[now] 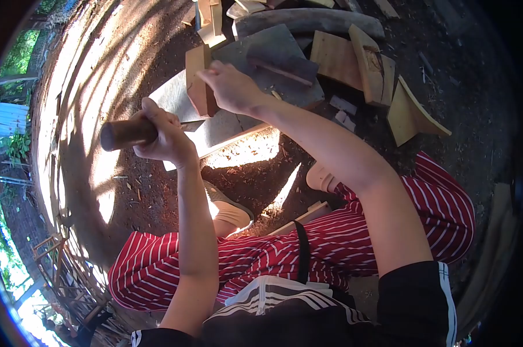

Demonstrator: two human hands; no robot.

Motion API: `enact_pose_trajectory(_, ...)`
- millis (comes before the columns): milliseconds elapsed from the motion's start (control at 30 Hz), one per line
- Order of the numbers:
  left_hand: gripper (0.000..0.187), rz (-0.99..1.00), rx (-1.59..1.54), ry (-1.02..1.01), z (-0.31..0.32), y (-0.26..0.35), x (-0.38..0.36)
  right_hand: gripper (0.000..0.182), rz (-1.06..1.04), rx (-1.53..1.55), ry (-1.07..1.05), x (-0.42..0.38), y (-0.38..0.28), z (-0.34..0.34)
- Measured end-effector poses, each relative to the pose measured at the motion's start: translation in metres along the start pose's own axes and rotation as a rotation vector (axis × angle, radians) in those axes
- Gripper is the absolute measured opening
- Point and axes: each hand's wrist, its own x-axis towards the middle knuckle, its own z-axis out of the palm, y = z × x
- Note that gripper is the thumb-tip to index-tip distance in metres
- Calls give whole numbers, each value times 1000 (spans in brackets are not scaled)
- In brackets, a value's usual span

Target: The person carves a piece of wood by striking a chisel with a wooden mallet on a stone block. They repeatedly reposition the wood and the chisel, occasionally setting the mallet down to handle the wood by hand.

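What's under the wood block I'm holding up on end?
The wood block, steadied by the right hand, stands on a flat grey slab. The contact spot is hidden by the block.

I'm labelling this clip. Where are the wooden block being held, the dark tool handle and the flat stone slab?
wooden block [199,81], head view, on its front face.
dark tool handle [123,133], head view, on its bare end.
flat stone slab [273,43], head view, on its bare top.

A reddish-brown wood block [199,81] stands upright under the right hand's fingers; a dark round-handled tool [127,133] lies level in the left fist
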Motion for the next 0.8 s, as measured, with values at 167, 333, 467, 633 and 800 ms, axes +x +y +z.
enact_pose_trajectory(167,25,29,25,53,-13,4,12,42,-518,-512,-131,38,-5,7)
enact_pose_trajectory(333,25,15,34,104,-32,0,27,34,-764,-629,-288,54,-9,1)
enact_pose_trajectory(467,23,9,-56,189,-36,-5,36,30,-825,-378,109,47,13,-14)
enact_pose_trajectory(633,29,18,-42,237,-25,4,39,27,-838,-500,106,30,38,-23)
enact_pose_trajectory(800,28,7,-30,206,-15,6,30,35,-311,-172,-65,10,28,-32)
